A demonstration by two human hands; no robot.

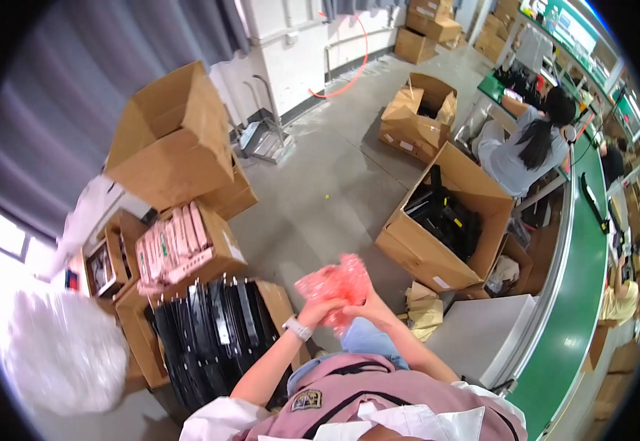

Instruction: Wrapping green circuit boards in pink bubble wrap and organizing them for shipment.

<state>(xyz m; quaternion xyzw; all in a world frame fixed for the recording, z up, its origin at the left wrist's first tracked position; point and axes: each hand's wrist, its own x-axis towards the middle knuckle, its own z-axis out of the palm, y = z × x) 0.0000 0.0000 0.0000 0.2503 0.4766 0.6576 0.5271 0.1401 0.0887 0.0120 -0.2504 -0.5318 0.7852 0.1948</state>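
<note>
Both hands meet in front of the seated person, low and near centre. The left hand (318,312) and right hand (368,303) are each closed around a crumpled pink bubble-wrap bag (336,283), held in the air above the lap and the concrete floor (320,191).

Near left stands an open carton of black flat parts (210,331), set on edge; beyond it is a carton of pink packets (177,246). To the right is a larger carton of black parts (445,217), then the green conveyor (581,294).

Risks, as judged: the thin wrap could tear or slip if pulled unevenly, and anything inside could drop to the floor.

Not determinable: whether the bag holds anything; finger positions, hidden in its folds. The white mass at the near left rim is blurred.
</note>
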